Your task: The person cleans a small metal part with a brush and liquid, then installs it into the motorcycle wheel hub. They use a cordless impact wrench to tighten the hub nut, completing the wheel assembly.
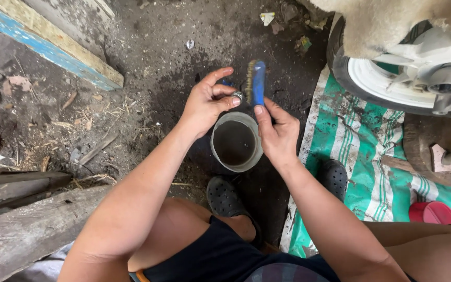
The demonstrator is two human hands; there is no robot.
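Left hand (208, 102) pinches a small metal ring (237, 96). Right hand (276, 133) grips the blue wire brush (256, 81), long axis 12–6, touching the ring's 3 o'clock side, above the cup (219, 154).

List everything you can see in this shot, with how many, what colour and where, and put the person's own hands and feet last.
Brush: one, blue handle, held upright above the pot.
Small metal part: one, silvery, pinched against the brush.
Pot: one, grey, dark liquid inside, on the ground between the hands.
Striped sheet: one, green and white, on the ground at right.
Wheel: one, white rim with black tyre, upper right.
Blue-edged board: one, upper left.
Weathered planks: several, grey, lower left.
Red object: one, right edge.
Clogs: two, black, below the pot.
Left hand: holds the metal part.
Right hand: grips the brush.
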